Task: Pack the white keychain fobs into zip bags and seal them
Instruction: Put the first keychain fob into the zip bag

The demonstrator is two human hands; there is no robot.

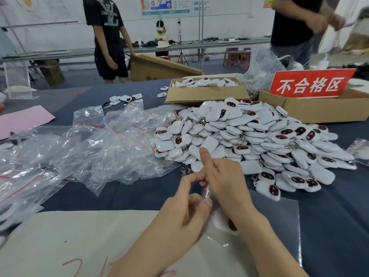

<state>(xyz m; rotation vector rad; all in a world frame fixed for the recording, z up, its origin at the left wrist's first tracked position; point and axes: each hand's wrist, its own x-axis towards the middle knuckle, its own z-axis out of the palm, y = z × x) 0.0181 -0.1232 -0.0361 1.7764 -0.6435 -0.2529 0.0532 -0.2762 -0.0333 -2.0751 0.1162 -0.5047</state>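
Note:
A big heap of white keychain fobs [253, 136] with dark red-rimmed faces lies on the dark blue table, right of centre. Empty clear zip bags [95, 144] with red seal lines sprawl to its left. Both my hands hold one clear zip bag [207, 191] in front of the heap. A white fob [223, 222] sits inside the bag, low between my wrists. My left hand [185, 214] pinches the bag's top edge with thumb and forefinger. Over the same edge, my right hand [223, 182] pinches with its fingers curled.
A shallow cardboard box [207, 92] of fobs stands behind the heap. To the right is a box with a red sign [311, 82]. A beige sheet [79, 240] covers the near table edge, pink paper [22, 120] lies far left. Two people stand beyond the table.

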